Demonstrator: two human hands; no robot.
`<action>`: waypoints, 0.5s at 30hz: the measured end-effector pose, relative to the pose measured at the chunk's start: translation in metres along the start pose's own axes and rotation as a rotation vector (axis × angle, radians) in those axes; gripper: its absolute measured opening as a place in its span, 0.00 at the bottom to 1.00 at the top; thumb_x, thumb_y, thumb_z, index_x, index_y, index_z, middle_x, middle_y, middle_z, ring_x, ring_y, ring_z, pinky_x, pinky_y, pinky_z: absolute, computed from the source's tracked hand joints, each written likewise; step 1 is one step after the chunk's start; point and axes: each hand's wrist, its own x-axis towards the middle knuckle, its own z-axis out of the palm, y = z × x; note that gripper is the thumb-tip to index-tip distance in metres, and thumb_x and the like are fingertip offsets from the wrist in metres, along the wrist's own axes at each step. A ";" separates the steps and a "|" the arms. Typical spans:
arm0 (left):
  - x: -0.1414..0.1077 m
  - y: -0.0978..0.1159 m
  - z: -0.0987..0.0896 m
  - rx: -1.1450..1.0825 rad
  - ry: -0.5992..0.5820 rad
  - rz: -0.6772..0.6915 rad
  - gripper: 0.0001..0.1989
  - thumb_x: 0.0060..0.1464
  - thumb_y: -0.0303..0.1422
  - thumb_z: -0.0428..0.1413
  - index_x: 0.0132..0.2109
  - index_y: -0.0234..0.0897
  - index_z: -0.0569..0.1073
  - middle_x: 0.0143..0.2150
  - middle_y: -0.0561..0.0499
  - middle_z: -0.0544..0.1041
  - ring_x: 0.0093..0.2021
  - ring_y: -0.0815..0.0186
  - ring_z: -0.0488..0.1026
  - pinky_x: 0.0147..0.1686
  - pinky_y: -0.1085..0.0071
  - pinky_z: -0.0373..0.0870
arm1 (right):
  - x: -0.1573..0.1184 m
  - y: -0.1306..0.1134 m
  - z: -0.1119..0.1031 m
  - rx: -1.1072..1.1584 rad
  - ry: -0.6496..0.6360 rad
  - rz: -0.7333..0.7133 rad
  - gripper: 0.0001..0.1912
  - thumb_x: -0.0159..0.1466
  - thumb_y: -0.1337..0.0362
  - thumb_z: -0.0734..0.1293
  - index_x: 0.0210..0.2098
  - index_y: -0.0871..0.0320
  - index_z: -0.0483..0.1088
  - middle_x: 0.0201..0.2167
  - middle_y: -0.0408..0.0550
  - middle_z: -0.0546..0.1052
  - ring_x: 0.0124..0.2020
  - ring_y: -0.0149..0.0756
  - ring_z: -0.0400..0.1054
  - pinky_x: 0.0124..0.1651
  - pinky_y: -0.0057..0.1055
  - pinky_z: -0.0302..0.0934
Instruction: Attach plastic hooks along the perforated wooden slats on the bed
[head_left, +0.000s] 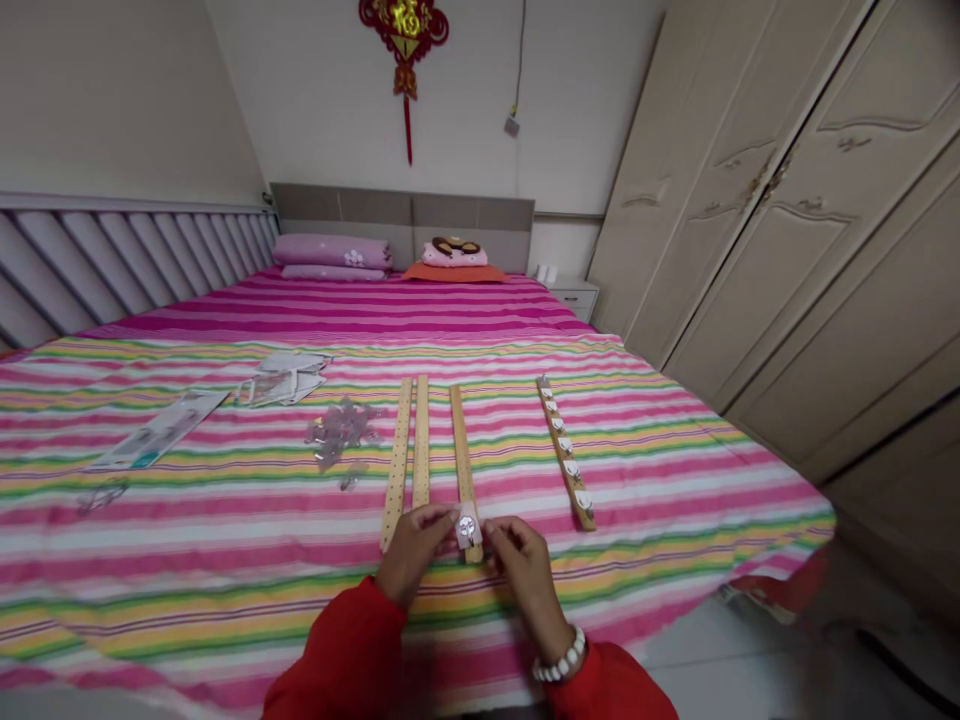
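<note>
A small clear hook piece (pixel 468 527) lies on the near end of a wooden strip (pixel 461 450). At its left edge, my left hand (pixel 415 545) has thumb and forefinger pinched on it. My right hand (pixel 525 570), with a white bead bracelet at the wrist, is at the right side of the strip's near end, fingers curled together; what they hold, if anything, is too small to tell. Two more wooden strips with holes (pixel 397 460) lie to the left. On the right is a strip bearing several white hooks (pixel 565 444).
A pile of clear hook pieces (pixel 345 430) lies left of the strips. Beyond it are crumpled packaging (pixel 285 380) and a long flat package (pixel 161 430). Folded bedding (pixel 334 252) sits by the headboard; wardrobes (pixel 787 220) stand at right.
</note>
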 end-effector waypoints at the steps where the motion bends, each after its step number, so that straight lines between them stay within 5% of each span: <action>1: 0.002 0.000 0.001 0.016 -0.012 0.015 0.19 0.33 0.42 0.66 0.31 0.32 0.77 0.28 0.50 0.79 0.29 0.68 0.75 0.33 0.73 0.73 | 0.003 0.001 0.000 0.022 -0.019 0.038 0.20 0.47 0.47 0.72 0.22 0.60 0.70 0.14 0.40 0.69 0.14 0.27 0.58 0.18 0.25 0.52; 15: 0.022 -0.017 0.010 0.255 0.072 0.198 0.18 0.35 0.44 0.61 0.29 0.33 0.73 0.24 0.52 0.74 0.25 0.67 0.71 0.26 0.72 0.67 | 0.012 0.017 -0.001 0.078 0.020 0.136 0.18 0.41 0.52 0.74 0.19 0.60 0.69 0.11 0.38 0.68 0.11 0.24 0.57 0.15 0.23 0.50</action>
